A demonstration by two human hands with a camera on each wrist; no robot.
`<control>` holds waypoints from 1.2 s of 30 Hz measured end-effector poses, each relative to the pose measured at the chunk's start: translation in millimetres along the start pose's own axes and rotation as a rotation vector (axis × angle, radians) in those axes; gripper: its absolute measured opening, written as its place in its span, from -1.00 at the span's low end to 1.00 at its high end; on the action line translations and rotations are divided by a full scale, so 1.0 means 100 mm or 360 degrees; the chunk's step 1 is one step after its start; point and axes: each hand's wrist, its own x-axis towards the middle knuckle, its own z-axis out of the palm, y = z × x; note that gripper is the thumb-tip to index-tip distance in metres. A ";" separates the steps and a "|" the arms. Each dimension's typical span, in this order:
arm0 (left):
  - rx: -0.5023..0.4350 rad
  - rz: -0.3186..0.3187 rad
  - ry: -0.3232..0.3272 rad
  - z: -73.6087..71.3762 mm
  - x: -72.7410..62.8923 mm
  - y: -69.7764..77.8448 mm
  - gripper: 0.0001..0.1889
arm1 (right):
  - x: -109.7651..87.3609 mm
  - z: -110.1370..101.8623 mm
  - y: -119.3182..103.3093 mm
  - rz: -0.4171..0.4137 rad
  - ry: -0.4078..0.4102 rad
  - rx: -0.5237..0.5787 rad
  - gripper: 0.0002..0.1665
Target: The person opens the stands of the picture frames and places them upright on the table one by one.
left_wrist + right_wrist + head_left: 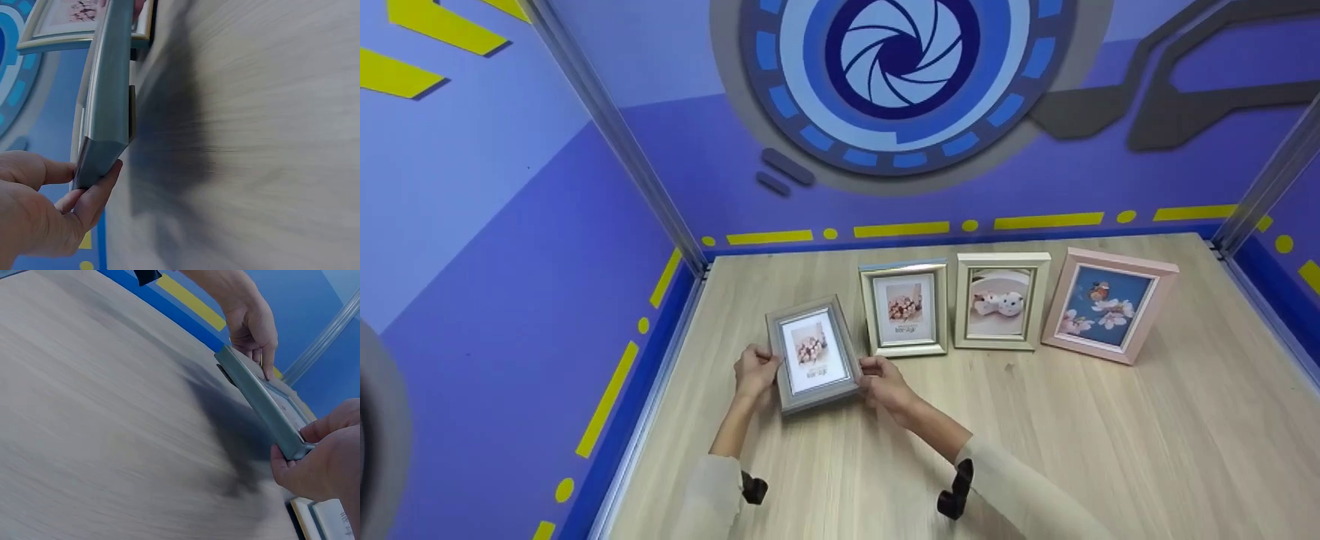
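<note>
Both hands hold a grey picture frame with a flower picture in it, tilted and raised off the wooden table. My left hand pinches its left side; in the left wrist view the thumb and fingers of that hand grip one edge, with the frame's shadow on the table below. On the other side, my right hand pinches the right edge near the lower corner. The right wrist view shows its thumb on the front of the frame and fingers behind. Part of the frame's back stand shows there.
Right of the held frame stand a gold picture frame, a cream picture frame and a pink picture frame in a row on the wooden table. Behind them rises a blue-purple wall, with another wall at the left.
</note>
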 end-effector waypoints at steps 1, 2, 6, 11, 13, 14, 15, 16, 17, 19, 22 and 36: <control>0.0027 0.0013 0.0001 -0.03 -0.01 0.03 -0.89 | -0.01 0.00 -0.02 -0.0005 -0.0007 0.0009 -0.57; 0.0054 0.0033 0.0005 -0.05 -0.02 0.07 -0.87 | -0.01 -0.01 -0.04 -0.0008 -0.0016 0.0020 -0.57; 0.0063 0.0076 0.0005 -0.14 -0.05 0.20 -0.73 | -0.05 -0.03 -0.12 -0.0061 -0.0065 0.0049 -0.56; -0.0079 0.0101 -0.0036 -0.21 -0.07 0.37 -0.56 | -0.09 -0.07 -0.25 -0.0139 -0.0105 0.0114 -0.54; -0.0157 0.0092 -0.0048 -0.22 -0.09 0.44 -0.54 | -0.11 -0.10 -0.30 -0.0157 -0.0114 0.0129 -0.52; -0.0193 0.0090 -0.0047 -0.23 -0.10 0.48 -0.54 | -0.12 -0.11 -0.33 -0.0171 -0.0119 0.0131 -0.50; -0.0226 0.0088 -0.0046 -0.23 -0.11 0.52 -0.54 | -0.13 -0.12 -0.36 -0.0177 -0.0118 0.0128 -0.47; -0.0255 0.0087 -0.0040 -0.23 -0.12 0.56 -0.55 | -0.15 -0.13 -0.39 -0.0188 -0.0113 0.0122 -0.44; -0.0286 0.0081 -0.0035 -0.22 -0.13 0.60 -0.55 | -0.16 -0.14 -0.42 -0.0197 -0.0105 0.0120 -0.42; -0.0347 0.0085 -0.0020 -0.21 -0.14 0.69 -0.56 | -0.19 -0.17 -0.48 -0.0211 -0.0079 0.0108 -0.36; -0.0429 0.0108 0.0009 -0.17 -0.18 0.82 -0.56 | -0.23 -0.21 -0.55 -0.0254 -0.0029 0.0105 -0.33; -0.0716 0.0337 -0.0234 0.03 -0.52 1.05 -0.56 | -0.43 -0.52 -0.68 -0.0340 0.0295 -0.0003 -0.41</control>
